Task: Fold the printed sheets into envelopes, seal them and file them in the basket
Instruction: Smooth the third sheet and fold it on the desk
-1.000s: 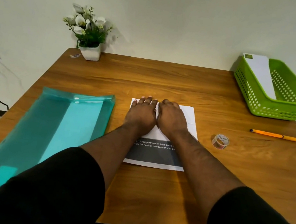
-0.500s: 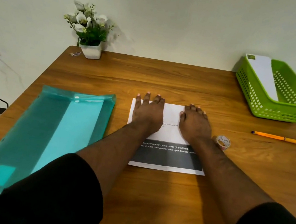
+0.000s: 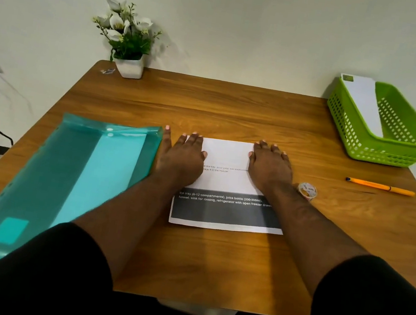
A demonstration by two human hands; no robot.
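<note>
Fingers (image 3: 270, 150) of both hands are lying flat and straight, pressing the folded printed sheet (image 3: 226, 154) against the bench (image 3: 235, 113); uneven pressure risks skewing the crease.

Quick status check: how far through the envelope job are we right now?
Done: one folded envelope stands in the green basket. In hand: left hand and right hand press flat on a printed sheet. Left: seal it with the tape roll, then file it.

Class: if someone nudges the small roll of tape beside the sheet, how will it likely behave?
The tape roll looks small, so probably light and easily shoved. It seems tilted rather than flat, so it may roll across the smooth table. It sits beside the right hand.
</note>
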